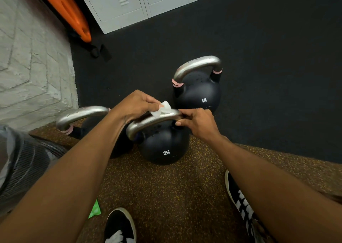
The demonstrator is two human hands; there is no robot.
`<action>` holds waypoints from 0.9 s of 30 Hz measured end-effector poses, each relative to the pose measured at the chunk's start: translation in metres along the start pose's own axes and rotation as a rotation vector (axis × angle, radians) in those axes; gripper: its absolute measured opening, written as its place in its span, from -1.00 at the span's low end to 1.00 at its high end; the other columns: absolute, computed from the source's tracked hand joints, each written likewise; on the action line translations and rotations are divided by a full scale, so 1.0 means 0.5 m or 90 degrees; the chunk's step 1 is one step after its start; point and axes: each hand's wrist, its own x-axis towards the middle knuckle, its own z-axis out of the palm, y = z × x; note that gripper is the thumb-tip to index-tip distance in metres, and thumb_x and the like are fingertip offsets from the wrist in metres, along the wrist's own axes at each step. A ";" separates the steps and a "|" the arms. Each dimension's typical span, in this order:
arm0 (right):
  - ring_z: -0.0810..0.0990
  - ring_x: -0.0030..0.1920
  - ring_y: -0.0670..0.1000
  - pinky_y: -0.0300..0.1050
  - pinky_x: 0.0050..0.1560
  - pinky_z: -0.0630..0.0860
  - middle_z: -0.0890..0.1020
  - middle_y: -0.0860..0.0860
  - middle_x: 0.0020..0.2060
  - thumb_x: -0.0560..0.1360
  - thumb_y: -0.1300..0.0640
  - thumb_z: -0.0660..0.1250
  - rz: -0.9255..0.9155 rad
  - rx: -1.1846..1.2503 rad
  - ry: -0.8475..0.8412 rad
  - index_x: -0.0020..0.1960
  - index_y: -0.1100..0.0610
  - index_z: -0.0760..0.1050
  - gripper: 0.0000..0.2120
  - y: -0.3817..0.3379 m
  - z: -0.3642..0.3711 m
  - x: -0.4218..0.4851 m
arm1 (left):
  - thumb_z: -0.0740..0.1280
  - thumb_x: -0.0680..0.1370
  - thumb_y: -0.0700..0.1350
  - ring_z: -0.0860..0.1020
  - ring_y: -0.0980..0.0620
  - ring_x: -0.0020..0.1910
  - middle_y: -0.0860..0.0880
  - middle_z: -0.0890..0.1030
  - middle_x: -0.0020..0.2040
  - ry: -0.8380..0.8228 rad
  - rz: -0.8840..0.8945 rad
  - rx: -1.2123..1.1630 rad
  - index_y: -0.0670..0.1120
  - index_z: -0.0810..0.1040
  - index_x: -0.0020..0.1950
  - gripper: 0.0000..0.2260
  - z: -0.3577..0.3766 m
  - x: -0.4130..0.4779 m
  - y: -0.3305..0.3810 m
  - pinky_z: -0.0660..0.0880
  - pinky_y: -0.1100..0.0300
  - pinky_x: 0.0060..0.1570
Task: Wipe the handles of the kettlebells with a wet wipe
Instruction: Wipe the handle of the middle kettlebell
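Note:
Three black kettlebells with steel handles stand on the floor. The middle one, marked 12KG, is right in front of me. My left hand presses a white wet wipe onto the top of its handle. My right hand grips the right end of that same handle. An 8KG kettlebell with pink bands stands behind it, untouched. A third kettlebell sits to the left, its body mostly hidden by my left forearm.
A grey brick wall rises on the left. White lockers and an orange board stand at the back. My two black shoes rest on speckled brown matting, with a green scrap beside them.

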 end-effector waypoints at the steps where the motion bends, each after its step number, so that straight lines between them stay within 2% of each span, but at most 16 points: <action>1: 0.59 0.04 -0.10 0.00 0.15 0.51 0.71 -0.13 -0.07 0.44 -0.02 0.47 -0.001 -0.002 -0.001 0.21 -0.14 0.60 -0.66 0.000 -0.001 0.000 | 0.47 0.50 -0.15 0.68 0.01 0.03 0.03 0.74 -0.10 -0.001 0.005 0.003 0.06 0.75 -0.11 -0.89 0.007 0.003 0.005 0.55 0.05 0.21; 6: 0.58 0.04 -0.11 -0.02 0.14 0.50 0.70 -0.14 -0.06 0.46 0.00 0.46 -0.007 0.000 -0.008 0.22 -0.13 0.59 -0.66 0.000 -0.002 -0.002 | 0.45 0.50 -0.19 0.67 0.09 0.00 0.06 0.74 -0.10 -0.022 -0.028 0.025 0.09 0.74 -0.17 -0.82 -0.016 0.001 0.002 0.53 0.19 0.09; 9: 0.58 0.07 -0.10 -0.01 0.16 0.50 0.70 -0.13 -0.03 0.46 -0.01 0.45 0.000 -0.001 -0.006 0.24 -0.12 0.58 -0.65 0.000 -0.002 -0.002 | 0.44 0.50 -0.20 0.67 0.05 0.02 0.05 0.74 -0.11 -0.035 -0.035 0.028 0.07 0.76 -0.15 -0.82 -0.015 0.004 0.005 0.53 0.11 0.18; 14: 0.58 0.03 -0.10 -0.02 0.12 0.51 0.70 -0.12 -0.06 0.44 -0.02 0.47 0.006 -0.008 -0.006 0.23 -0.12 0.60 -0.64 0.001 0.000 0.001 | 0.43 0.47 -0.23 0.68 -0.04 0.02 -0.04 0.74 -0.14 -0.047 -0.033 0.019 0.08 0.76 -0.20 -0.79 0.014 0.029 0.023 0.56 0.02 0.20; 20: 0.59 0.03 -0.10 -0.08 0.08 0.49 0.70 -0.14 -0.09 0.41 -0.07 0.47 0.017 -0.003 0.000 0.19 -0.17 0.61 -0.66 0.003 -0.001 0.002 | 0.49 0.46 -0.16 0.67 0.04 -0.08 -0.06 0.74 -0.15 -0.052 -0.027 0.014 -0.04 0.76 -0.12 -0.94 0.003 0.028 0.026 0.54 0.16 0.05; 23: 0.61 0.02 -0.09 -0.05 0.09 0.52 0.72 -0.11 -0.11 0.39 -0.06 0.50 0.028 0.019 0.014 0.17 -0.17 0.62 -0.65 0.001 0.001 0.001 | 0.53 0.44 -0.13 0.68 -0.02 -0.05 -0.08 0.74 -0.15 -0.061 -0.009 0.024 -0.05 0.76 -0.12 -0.95 0.020 0.033 0.044 0.57 0.05 0.12; 25: 0.61 0.04 -0.09 -0.07 0.10 0.53 0.72 -0.10 -0.07 0.38 -0.03 0.52 0.039 0.049 0.022 0.19 -0.15 0.61 -0.61 -0.001 0.000 -0.003 | 0.54 0.42 -0.11 0.67 0.02 -0.07 -0.03 0.74 -0.19 -0.064 0.009 0.073 -0.01 0.77 -0.16 -0.97 0.038 0.045 0.060 0.55 0.00 0.16; 27: 0.60 0.08 -0.08 -0.09 0.11 0.52 0.72 -0.10 -0.03 0.38 -0.02 0.53 0.052 0.065 0.022 0.21 -0.13 0.61 -0.59 0.001 -0.001 -0.004 | 0.53 0.42 -0.07 0.65 0.08 -0.03 0.07 0.73 -0.22 -0.058 0.015 0.154 0.08 0.76 -0.18 -0.96 0.047 0.057 0.070 0.55 0.03 0.14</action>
